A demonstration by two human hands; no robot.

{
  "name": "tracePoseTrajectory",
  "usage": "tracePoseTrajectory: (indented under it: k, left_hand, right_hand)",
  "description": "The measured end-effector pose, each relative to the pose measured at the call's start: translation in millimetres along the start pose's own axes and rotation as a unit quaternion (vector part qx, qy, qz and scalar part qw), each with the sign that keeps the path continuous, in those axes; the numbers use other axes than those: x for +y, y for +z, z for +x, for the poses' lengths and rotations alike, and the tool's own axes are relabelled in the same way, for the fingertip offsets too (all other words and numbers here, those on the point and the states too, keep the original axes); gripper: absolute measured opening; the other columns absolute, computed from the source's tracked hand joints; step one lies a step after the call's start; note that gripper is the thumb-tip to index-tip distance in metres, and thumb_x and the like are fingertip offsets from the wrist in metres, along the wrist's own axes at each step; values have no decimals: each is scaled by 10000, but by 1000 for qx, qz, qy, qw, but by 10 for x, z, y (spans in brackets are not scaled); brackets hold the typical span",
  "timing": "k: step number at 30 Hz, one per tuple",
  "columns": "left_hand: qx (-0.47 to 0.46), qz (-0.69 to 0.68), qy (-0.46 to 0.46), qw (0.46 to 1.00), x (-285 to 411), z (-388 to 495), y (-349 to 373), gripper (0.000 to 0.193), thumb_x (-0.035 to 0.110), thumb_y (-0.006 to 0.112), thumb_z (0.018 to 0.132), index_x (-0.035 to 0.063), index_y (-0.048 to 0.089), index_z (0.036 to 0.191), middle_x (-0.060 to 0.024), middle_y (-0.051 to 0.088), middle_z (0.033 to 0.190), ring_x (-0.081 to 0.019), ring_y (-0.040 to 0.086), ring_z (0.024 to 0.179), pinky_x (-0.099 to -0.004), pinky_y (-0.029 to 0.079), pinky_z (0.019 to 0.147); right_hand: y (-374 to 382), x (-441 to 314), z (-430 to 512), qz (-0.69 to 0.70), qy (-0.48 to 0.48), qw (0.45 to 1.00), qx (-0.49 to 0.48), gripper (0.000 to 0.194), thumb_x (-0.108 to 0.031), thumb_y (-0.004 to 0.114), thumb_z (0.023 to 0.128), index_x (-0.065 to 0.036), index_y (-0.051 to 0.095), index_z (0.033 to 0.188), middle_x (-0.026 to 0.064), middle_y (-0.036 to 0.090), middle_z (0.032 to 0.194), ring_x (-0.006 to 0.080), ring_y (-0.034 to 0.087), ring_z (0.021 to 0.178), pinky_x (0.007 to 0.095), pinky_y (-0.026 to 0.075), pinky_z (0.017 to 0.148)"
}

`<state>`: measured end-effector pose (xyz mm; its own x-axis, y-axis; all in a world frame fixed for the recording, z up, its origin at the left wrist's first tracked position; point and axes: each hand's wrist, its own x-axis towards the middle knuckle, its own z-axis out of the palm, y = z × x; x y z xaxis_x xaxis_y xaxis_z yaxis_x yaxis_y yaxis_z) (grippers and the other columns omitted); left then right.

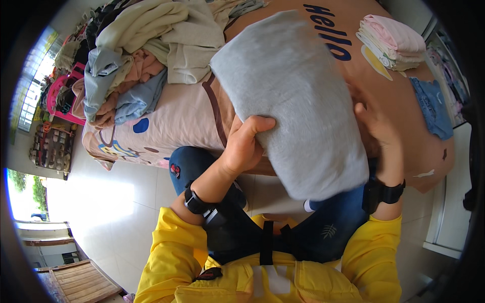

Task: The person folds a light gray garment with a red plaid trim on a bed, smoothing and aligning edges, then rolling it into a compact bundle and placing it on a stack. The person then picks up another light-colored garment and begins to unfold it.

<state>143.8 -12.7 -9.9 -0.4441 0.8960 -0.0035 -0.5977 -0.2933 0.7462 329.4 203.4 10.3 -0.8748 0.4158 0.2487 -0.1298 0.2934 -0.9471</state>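
Note:
A folded light-grey garment is held up over my lap and the near edge of the bed. My left hand grips its left side, with the thumb lying on top and the fingers hidden beneath. Beside its right edge is my right hand, blurred, with the thumb raised and part of the fingers behind the cloth. Whether the right hand touches the cloth cannot be made out. Under the garment spreads a brown and pink printed bed cover.
Loose clothes are heaped at the bed's left. A folded stack with pink on top and a folded denim garment lie at the right. Beyond the heap stands a pink chair. A white cabinet borders the right side.

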Motion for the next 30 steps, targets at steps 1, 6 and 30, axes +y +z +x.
tracePoseTrajectory:
  k: [1,6,30]
  left_hand:
    - [-23,29,-17,999,47,36,2,555,66,536,827,5,422,1367,-158,565,1238,-265,576,1125,-390,486,949]
    - [-59,109,34,992,85,167,-38,680,66,506,818,63,350,1480,-116,482,1390,-213,499,1220,-339,407,1034]
    - [101,161,-56,980,248,357,-423,476,169,671,872,-46,517,1268,-142,641,1078,-217,657,936,-335,557,803]
  right_hand:
    - [48,31,1,95,26,994,-41,856,-559,687,855,25,417,1418,118,491,1401,170,478,1237,327,411,1015]
    - [145,232,-87,241,57,964,-95,1022,-665,677,799,-4,312,1487,114,431,1463,211,410,1329,392,366,1082]
    - [1143,-1729,-550,-367,-277,888,10,141,-234,606,884,-108,635,942,31,656,871,160,551,610,307,419,548]
